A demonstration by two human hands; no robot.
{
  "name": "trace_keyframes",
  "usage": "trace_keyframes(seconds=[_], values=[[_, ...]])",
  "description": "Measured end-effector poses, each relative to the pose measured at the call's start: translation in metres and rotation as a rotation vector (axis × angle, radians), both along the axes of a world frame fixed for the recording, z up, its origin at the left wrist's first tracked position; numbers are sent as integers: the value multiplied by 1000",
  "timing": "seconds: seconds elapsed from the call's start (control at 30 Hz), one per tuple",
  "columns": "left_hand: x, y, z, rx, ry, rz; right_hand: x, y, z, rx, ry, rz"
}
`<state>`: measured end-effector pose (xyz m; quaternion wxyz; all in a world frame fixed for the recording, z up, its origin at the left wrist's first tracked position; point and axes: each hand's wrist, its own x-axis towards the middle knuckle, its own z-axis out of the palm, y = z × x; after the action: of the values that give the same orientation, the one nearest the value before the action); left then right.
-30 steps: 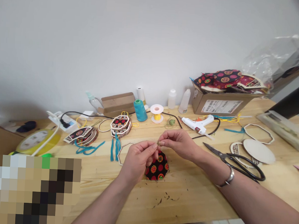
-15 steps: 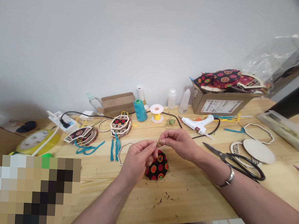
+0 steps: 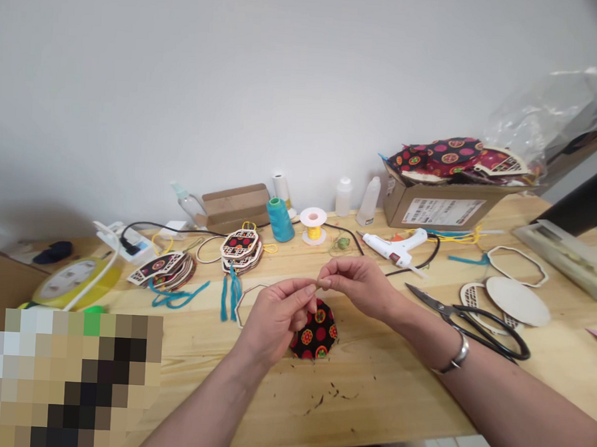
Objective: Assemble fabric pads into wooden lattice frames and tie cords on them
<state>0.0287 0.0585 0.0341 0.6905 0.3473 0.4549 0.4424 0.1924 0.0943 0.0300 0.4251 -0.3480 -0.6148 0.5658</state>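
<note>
My left hand [image 3: 286, 313] and my right hand [image 3: 352, 285] meet fingertip to fingertip above the table, both pinched closed. Something thin and greenish, perhaps a thread, shows between the fingertips; it is too small to name. Below them a black fabric piece [image 3: 315, 334] with red and orange round motifs lies flat, its upper left part hidden by my left hand. Left of that hand is a thin pale polygon frame [image 3: 241, 307], partly covered by the hand. Dark scraps [image 3: 334, 391] are scattered on the wood in front of the fabric.
Black-handled scissors [image 3: 466, 319] lie right of my hands, beside wooden pieces [image 3: 517, 302]. A white glue gun [image 3: 395, 245], a yellow thread spool [image 3: 314, 228] and a blue thread cone [image 3: 281, 221] stand behind. A cardboard box [image 3: 440, 201] holds fabric pieces. Stacked ornaments [image 3: 240, 250] are at left.
Both hands stay in nearly the same place, with only slight shifts of the pinched fingertips. The fabric and the things around it have not moved.
</note>
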Motion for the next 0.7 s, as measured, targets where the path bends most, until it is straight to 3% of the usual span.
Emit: trace_keyframes(seconds=[0.7], values=[[1, 2, -2, -47, -59, 55, -3, -2, -4, 56, 51, -51]])
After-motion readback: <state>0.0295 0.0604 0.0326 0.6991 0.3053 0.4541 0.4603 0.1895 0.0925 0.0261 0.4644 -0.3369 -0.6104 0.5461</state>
